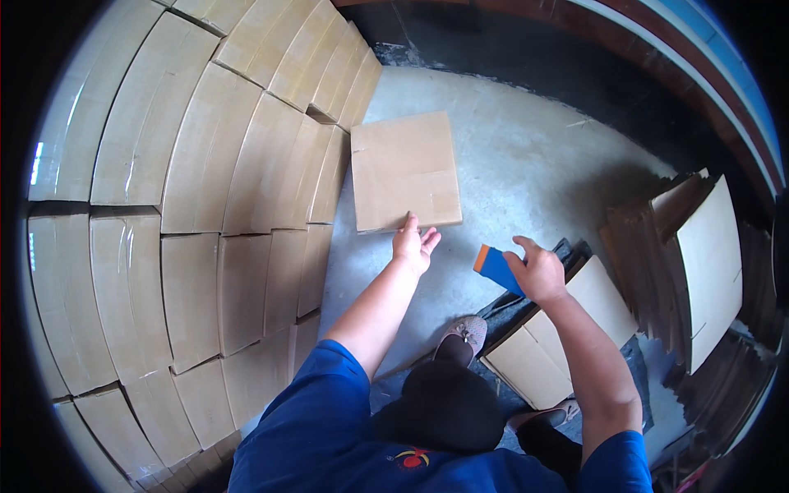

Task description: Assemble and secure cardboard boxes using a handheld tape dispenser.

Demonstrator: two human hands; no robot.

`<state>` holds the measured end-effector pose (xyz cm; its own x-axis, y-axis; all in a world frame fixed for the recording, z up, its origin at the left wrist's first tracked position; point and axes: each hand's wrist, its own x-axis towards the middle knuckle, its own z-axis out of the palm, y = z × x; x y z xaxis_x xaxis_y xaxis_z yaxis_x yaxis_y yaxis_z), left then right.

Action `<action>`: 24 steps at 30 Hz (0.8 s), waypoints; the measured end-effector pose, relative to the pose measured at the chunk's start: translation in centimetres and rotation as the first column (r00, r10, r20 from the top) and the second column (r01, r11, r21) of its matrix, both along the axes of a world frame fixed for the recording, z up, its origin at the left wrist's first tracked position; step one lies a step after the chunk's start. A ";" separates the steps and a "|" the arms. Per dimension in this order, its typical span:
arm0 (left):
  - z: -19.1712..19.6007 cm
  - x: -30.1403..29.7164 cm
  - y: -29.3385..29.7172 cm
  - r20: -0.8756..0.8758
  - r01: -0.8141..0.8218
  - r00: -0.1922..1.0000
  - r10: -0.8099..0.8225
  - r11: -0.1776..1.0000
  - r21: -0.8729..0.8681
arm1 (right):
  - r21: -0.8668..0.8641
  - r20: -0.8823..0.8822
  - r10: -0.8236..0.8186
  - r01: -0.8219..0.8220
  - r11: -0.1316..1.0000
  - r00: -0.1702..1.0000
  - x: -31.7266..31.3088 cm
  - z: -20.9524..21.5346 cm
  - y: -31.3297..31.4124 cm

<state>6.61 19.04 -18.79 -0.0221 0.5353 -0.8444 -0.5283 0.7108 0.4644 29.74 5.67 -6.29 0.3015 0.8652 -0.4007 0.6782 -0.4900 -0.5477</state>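
A closed brown cardboard box rests on the grey floor ahead of me. At its near edge is my left hand, palm partly turned up and fingers apart. One fingertip overlaps the box's front edge; whether it presses there I cannot tell. My right hand, to the right and nearer, is closed around a flat blue tool with an orange end. The tool points left toward the box, apart from it. Part of it is hidden by the hand, and its exact kind does not show.
Stacked brown cartons form a wall along the left. Folded cardboard sheets lie by my feet at the right. More flattened cardboard leans in stacks farther right. A dark wall base borders the floor at the back.
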 end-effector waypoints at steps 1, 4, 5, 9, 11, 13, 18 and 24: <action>0.3 1.1 1.7 -0.019 0.007 1.000 -0.007 1.000 -0.028 | -0.015 -0.023 -0.033 0.033 0.999 0.999 0.9 -0.3 -1.8; 0.8 2.3 6.2 -0.240 0.180 0.959 -0.153 0.979 0.094 | 0.021 -0.020 -0.104 0.104 0.994 0.994 2.7 -0.7 -6.5; 0.8 2.4 7.7 -0.242 0.149 0.963 -0.119 0.983 0.105 | 0.016 -0.019 -0.119 0.120 0.993 0.993 3.1 -0.6 -7.4; 2.0 4.1 12.4 -0.184 0.133 0.974 -0.135 0.991 -0.022 | -0.043 -0.020 -0.240 0.239 0.970 0.971 4.6 -0.5 -10.5; 3.0 5.7 13.4 -0.148 0.149 0.975 -0.169 0.979 -0.137 | -0.066 -0.058 -0.333 0.329 0.942 0.941 5.0 -0.3 -11.3; 3.3 6.7 14.2 -0.103 0.095 0.988 -0.111 0.984 -0.152 | -0.065 -0.074 -0.338 0.334 0.940 0.938 5.1 0.2 -11.2; 1.6 5.5 19.7 -0.086 -0.186 0.972 0.218 0.941 0.282 | -0.018 -0.167 -0.340 0.342 0.940 0.926 4.1 1.6 -10.7; 1.8 6.2 18.7 -0.266 0.069 0.964 0.015 0.951 0.303 | -0.071 -0.095 -0.253 0.247 0.966 0.963 4.1 3.7 -13.5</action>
<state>12.78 37.70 -17.00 -0.2017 0.7705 -0.6047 -0.3407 0.5236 0.7809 33.87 -7.83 -2.63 0.4601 0.7416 -0.4881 0.4716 -0.6700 -0.5734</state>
